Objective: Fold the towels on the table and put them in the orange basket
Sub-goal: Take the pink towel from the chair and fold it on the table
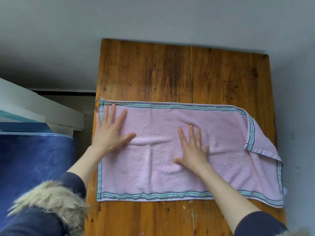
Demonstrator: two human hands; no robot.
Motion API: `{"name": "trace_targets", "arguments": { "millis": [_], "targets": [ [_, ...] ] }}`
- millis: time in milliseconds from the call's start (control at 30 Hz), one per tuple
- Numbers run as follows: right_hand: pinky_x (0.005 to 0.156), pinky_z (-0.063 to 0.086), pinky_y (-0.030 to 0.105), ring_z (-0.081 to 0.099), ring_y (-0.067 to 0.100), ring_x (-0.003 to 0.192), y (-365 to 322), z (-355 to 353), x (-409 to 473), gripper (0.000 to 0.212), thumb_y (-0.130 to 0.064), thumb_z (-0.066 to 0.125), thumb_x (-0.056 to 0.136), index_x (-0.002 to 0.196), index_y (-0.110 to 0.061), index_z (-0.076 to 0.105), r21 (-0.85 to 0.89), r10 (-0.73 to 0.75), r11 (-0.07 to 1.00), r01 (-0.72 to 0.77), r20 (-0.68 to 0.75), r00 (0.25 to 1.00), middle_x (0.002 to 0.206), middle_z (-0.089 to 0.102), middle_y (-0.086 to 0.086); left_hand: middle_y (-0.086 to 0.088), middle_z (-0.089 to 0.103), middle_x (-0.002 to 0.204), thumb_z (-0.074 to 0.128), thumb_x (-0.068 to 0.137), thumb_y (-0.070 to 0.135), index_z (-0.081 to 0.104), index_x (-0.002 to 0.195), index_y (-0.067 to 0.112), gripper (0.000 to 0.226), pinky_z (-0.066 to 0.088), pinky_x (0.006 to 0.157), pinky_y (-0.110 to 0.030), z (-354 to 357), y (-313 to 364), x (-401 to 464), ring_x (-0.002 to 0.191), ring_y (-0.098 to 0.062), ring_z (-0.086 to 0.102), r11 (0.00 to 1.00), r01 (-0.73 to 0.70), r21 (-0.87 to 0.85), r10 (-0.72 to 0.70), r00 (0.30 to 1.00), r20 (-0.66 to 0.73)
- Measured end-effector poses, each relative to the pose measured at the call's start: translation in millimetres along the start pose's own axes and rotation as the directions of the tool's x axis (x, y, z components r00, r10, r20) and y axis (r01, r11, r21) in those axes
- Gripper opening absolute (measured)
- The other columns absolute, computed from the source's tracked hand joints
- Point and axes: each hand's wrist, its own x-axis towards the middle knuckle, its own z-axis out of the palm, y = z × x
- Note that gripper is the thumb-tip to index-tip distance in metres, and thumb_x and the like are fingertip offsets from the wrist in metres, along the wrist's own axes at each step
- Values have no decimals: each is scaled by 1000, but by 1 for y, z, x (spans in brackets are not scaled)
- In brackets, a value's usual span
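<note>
We see 1 pink towel (170, 150) spread flat across the wooden table (170, 74), under both hands. Left hand (109, 132) lies open, palm down, fingers splayed, on its left end. Right hand (192, 149) is also open and flat, pressing near the middle. Beyond the right hand, the towel's far right corner is flipped over. Blue fabric (34, 159) sits left of the left hand.

Worn wooden table (170, 68) on grey floor (153, 17), white shelving (34, 106) alongside.
</note>
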Motion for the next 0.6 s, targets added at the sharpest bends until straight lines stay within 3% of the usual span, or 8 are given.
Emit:
{"name": "trace_targets", "arguments": {
  "millis": [100,200,300,367,467,533,600],
  "targets": [
    [107,7,66,-29,25,139,3,-1,-3,110,-49,68,76,145,-37,-17,43,-45,998,45,-19,999,151,-34,-3,-11,-9,158,30,79,75,16,149,29,85,-8,112,-55,-4,24,-7,145,-31,-11,994,0,-109,-9,997,-77],
    [111,4,59,-11,19,145,24,-4,-15,87,-46,63,82,149,-30,9,164,-76,979,117,-239,968,159,-7,-3,-13,7,157,24,80,67,31,145,21,79,-1,112,-58,-2,65,-19,145,-32,0,979,-97,-180,67,983,-169],
    [110,20,58,25,30,140,73,-11,-33,57,-25,66,84,137,-15,45,244,41,963,111,-541,840,150,34,10,-14,12,157,24,82,62,35,144,20,75,2,112,-59,8,119,-29,145,-32,2,966,-200,-163,174,971,-161],
    [102,32,61,42,39,128,119,-16,-40,51,-10,69,79,127,-6,54,230,133,973,24,-640,757,136,48,19,-11,10,157,23,83,61,34,144,22,73,1,113,-59,17,156,-32,144,-29,-3,959,-249,-137,230,963,-138],
    [103,29,59,36,39,130,188,-19,-44,57,-15,67,81,134,-9,46,181,231,972,-153,-582,780,139,42,20,-11,12,157,33,88,55,35,144,23,65,2,112,-60,31,208,-30,143,-30,-5,955,-283,-92,274,956,-105],
    [106,21,56,29,34,134,223,-19,-41,61,-24,65,85,140,-14,39,142,211,977,-161,-514,831,145,36,14,-14,16,156,46,89,48,38,142,21,61,4,110,-63,40,240,-26,143,-36,2,948,-311,-67,304,948,-98],
    [104,26,50,37,32,130,245,-23,-33,52,-24,60,88,137,-15,44,146,161,984,-99,-512,844,141,44,11,-12,12,157,50,90,46,34,144,23,61,0,110,-62,48,267,-20,142,-35,-4,943,-332,-23,329,940,-89]
  ]
}}
